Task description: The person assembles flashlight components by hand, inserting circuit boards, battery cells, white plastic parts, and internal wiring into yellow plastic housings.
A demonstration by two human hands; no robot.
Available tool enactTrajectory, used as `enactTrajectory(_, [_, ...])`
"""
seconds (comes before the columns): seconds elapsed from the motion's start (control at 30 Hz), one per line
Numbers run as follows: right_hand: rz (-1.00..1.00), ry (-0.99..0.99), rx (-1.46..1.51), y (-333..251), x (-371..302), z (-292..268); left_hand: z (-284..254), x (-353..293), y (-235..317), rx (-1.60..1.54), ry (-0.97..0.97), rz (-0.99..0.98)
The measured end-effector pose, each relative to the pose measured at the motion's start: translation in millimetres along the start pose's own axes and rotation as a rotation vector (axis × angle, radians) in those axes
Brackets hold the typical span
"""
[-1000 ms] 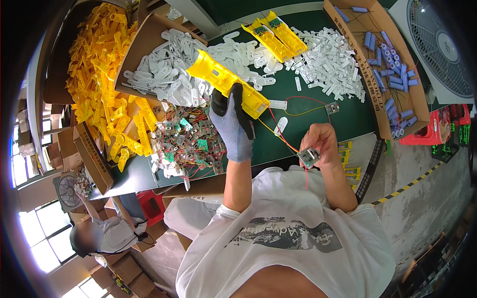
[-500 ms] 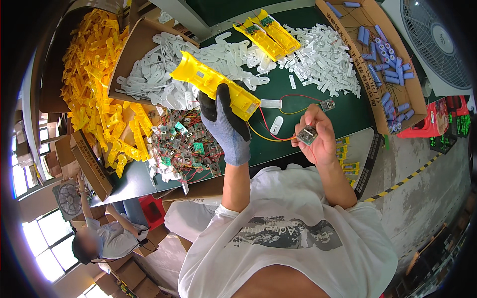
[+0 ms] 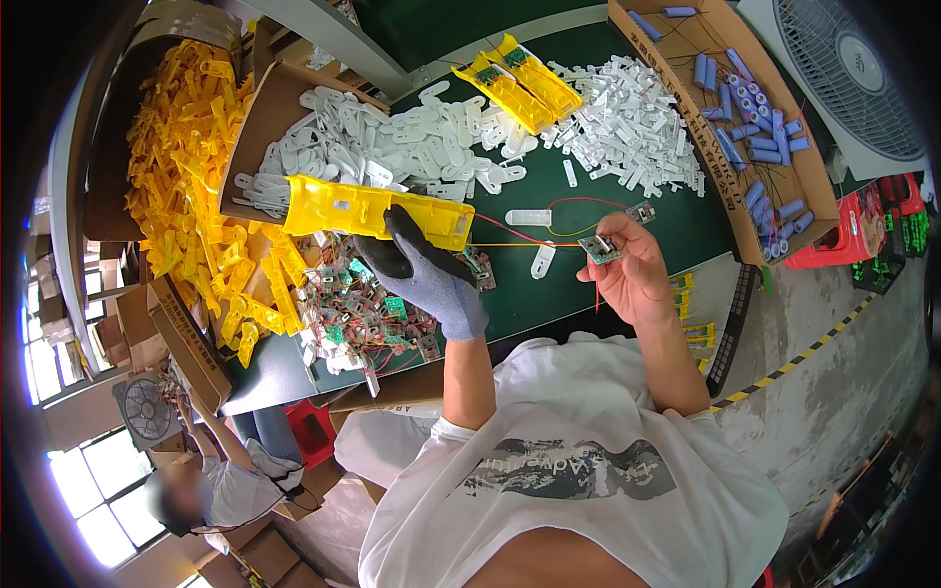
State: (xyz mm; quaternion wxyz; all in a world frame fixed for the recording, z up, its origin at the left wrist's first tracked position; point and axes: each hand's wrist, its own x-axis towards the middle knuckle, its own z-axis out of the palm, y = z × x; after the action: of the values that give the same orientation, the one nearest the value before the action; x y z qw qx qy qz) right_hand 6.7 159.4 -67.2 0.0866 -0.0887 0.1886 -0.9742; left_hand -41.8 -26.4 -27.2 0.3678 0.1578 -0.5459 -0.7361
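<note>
My gloved left hand [image 3: 429, 274] grips a long yellow plastic housing half [image 3: 377, 211] from below, its hollow side showing. Between the thumb and fingers of my bare right hand [image 3: 632, 269] is a small circuit board [image 3: 600, 248]. Red and yellow wires stretch from that board to the housing's right end. Beyond them on the green table [image 3: 573, 294] lie a clear-white oblong plastic piece [image 3: 529, 218] and a white slotted piece [image 3: 542, 261]. Another small board [image 3: 641, 212] with thin wires rests just past my right fingers.
Wired circuit boards [image 3: 368, 314] heap beside my left forearm. Yellow housings [image 3: 186, 147] and white oblong plates [image 3: 333, 137] pile at left. Two yellow housings [image 3: 520, 83] and small white parts [image 3: 627, 122] lie farther back. A carton [image 3: 720, 176] holds blue cylindrical cells; a fan [image 3: 848, 69] stands behind. Another person [image 3: 230, 480] works lower left.
The yellow housing has swung level and moved left with my left hand. The board in my right hand has turned and risen slightly, and the wires between them are drawn straighter.
</note>
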Motion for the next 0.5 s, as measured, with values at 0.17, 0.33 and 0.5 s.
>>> enactTrajectory(0.17, [0.074, -0.146, -0.172, -5.0, -5.6, -6.5, 1.2, 3.1, -2.4, 0.022, -0.045, 0.008])
enactTrajectory(0.33, [0.039, -0.116, -0.302, -12.5, -2.9, -2.0, 8.8, -11.7, 2.7, 0.060, -0.394, -0.185])
enactTrajectory(0.5, [-0.127, 0.048, -0.822, -14.5, 18.2, 12.7, -7.1, -30.9, -5.6, -0.001, -0.749, -0.492])
